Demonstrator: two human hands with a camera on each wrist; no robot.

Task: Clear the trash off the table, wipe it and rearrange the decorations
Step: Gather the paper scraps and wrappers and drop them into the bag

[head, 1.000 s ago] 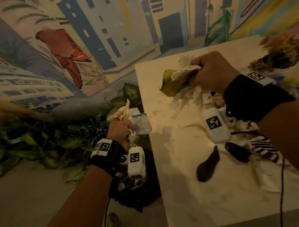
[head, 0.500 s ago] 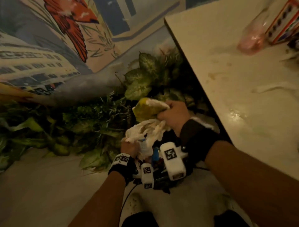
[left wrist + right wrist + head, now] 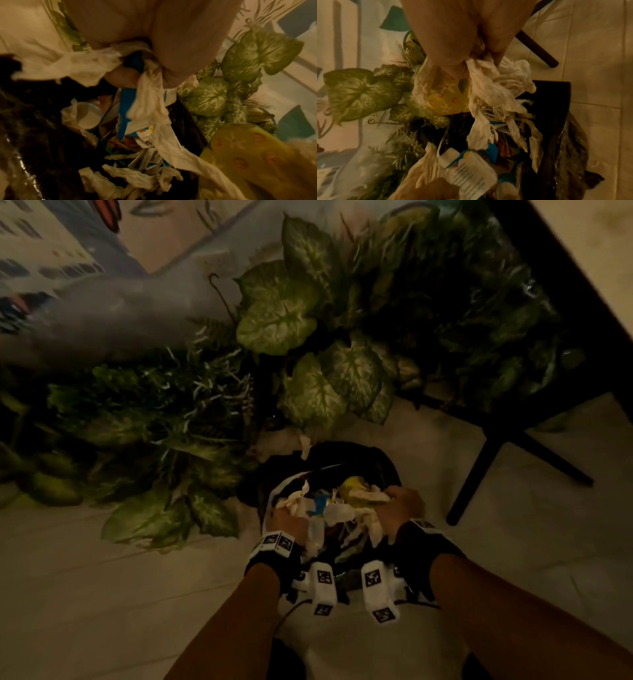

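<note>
Both hands hover over a bin lined with a black bag [image 3: 359, 458] on the floor. My left hand [image 3: 286, 517] grips crumpled white napkins [image 3: 68, 67] together with a blue and white packet [image 3: 126, 108]. My right hand [image 3: 399, 501] grips a yellow patterned paper cup [image 3: 447, 100] and a wad of white napkins [image 3: 501, 83]. The napkins trail down into the bin's mouth, where more paper trash [image 3: 130, 177] and a small white cup [image 3: 87, 115] lie. The yellow cup [image 3: 240, 148] also shows in the left wrist view.
Large variegated leafy plants [image 3: 308, 320] crowd the floor just beyond and to the left of the bin. The pale table's edge [image 3: 589, 244] and its dark leg [image 3: 479, 470] stand at the right. A painted mural wall [image 3: 68, 251] is behind; pale floor tiles [image 3: 102, 594] lie on the near left.
Both hands came down from table height to the bin's mouth, carrying the napkins, packet and yellow cup. My view dropped from the tabletop to the floor.
</note>
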